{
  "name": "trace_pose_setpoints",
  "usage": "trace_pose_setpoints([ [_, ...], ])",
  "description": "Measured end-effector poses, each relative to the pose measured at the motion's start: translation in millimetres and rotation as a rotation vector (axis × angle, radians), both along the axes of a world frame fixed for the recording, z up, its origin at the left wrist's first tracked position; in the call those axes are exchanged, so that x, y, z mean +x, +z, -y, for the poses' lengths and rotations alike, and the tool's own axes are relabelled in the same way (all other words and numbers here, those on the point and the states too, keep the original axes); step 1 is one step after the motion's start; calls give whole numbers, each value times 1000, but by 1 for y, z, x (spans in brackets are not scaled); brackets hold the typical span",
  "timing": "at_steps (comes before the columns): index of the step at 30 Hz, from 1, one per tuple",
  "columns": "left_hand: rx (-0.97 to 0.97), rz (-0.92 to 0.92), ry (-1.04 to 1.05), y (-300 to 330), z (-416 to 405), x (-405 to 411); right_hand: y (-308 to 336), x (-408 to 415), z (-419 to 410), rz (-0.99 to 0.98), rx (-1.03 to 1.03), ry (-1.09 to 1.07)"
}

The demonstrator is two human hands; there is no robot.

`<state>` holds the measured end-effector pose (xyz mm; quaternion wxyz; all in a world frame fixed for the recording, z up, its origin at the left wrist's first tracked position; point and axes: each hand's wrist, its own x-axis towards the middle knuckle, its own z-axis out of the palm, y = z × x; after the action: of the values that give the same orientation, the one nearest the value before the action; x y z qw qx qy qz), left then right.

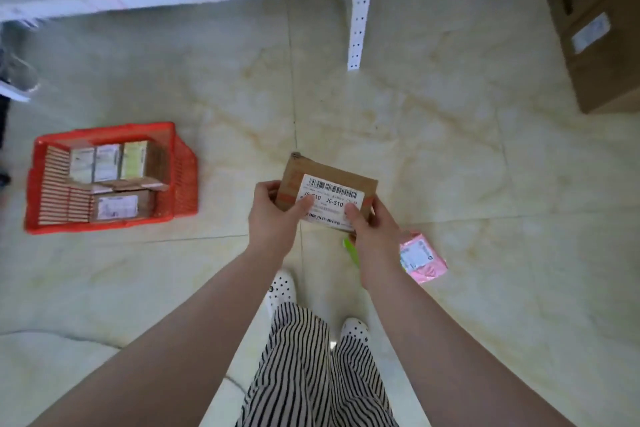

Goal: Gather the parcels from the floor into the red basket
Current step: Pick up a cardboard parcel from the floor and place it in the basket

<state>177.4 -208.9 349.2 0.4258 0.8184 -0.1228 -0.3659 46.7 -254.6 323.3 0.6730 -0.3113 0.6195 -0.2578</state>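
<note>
Holding a flat brown cardboard parcel above the floor, white barcode label up, I pinch its near edge with left hand and right hand; red basket sits well left.

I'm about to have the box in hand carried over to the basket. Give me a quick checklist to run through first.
1. Grip: left hand and right hand both hold the brown cardboard parcel, thumbs on its shipping label: ok.
2. Parcel clear of the floor: seems lifted, but cannot tell for sure.
3. Room in the red basket: small boxes fill much of it; whether this one fits flat, cannot tell.
4. Path leftward over the tiled floor to the basket: ok.
5. Parcels left behind: pink parcel lies on the floor by the right wrist: not ok.
6. Green object under the right hand: cannot tell.
</note>
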Motion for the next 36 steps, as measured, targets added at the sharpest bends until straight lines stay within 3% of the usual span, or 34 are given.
trace_pose_setpoints([
  [12, 20, -79, 345, -29, -172, 137, -16, 159, -127, -32, -24, 331],
  [23, 161, -85, 481, -22, -357, 348, -11, 379, -290, -57, 49, 522],
  [31, 169, -106, 503, -33, -376, 440, -16, 474, -308, -47, -22, 563],
  [36, 191, -163, 481, -49, -361, 493, -40, 529, -292, -59, 43, 537],
])
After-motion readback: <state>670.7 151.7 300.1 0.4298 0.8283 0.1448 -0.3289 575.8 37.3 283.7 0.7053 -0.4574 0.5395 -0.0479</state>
